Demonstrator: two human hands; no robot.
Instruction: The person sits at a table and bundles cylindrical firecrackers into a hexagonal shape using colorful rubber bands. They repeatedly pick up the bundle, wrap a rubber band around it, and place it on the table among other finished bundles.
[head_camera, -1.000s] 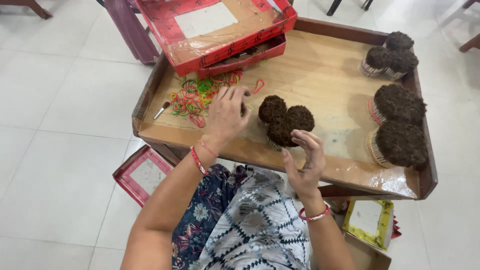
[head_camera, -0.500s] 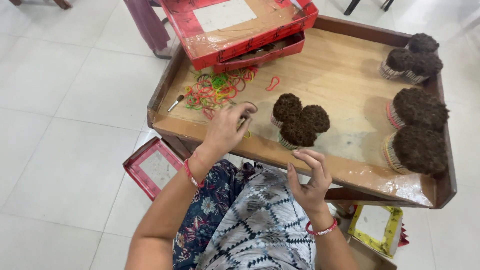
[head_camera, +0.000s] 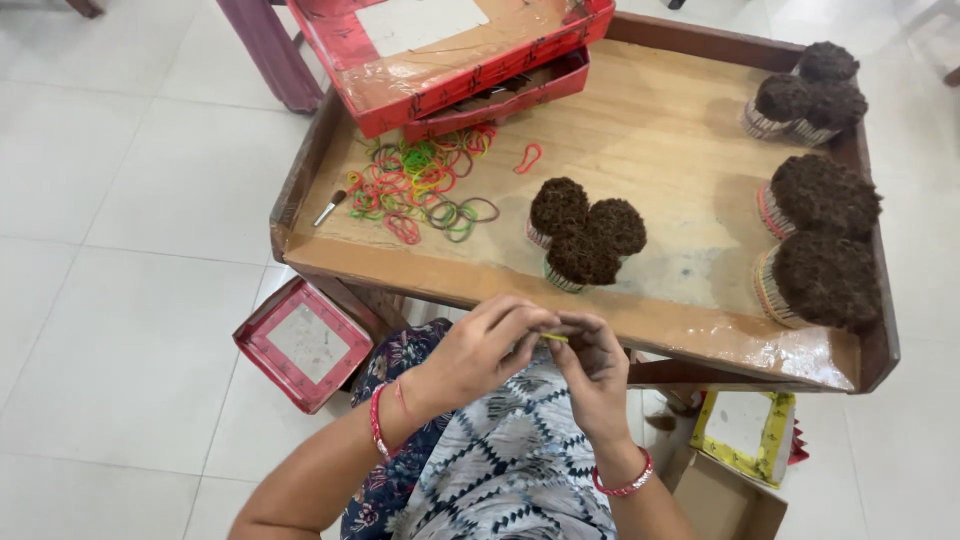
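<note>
Both hands are pulled in close over the lap here, just short of the near rim of the wooden tray-style tabletop (head_camera: 700, 335). The left hand (head_camera: 480, 350) and right hand (head_camera: 592, 365) meet fingertip to fingertip, pinching a thin yellow-green rubber band (head_camera: 553, 338) between them, so both are closed in a fine pinch on that band, not spread open. Just ahead of the hands, past the rim, sits a cluster of three small dark brown bundles (head_camera: 585, 235), touching each other, with striped wrapping at their bases. Ahead and to the left of the hands is a loose pile of coloured rubber bands (head_camera: 420, 185), with one red band (head_camera: 528, 157) lying on its own a bit apart from it. A small metal-tipped tool (head_camera: 330, 208) lies at the far left of that pile; can't tell exactly what it is. Further ahead, a red cardboard box (head_camera: 450, 50) rests tilted on another shallow red box. Off to the right of the hands, well apart, are bigger dark brown bundles (head_camera: 825, 240) stacked along the tray's right side, with smaller ones beyond them. On the floor left of the left hand there's a red box lid (head_camera: 305, 345), and down to the right of the right hand a yellow box (head_camera: 745, 430). Red bangles on both wrists.
</note>
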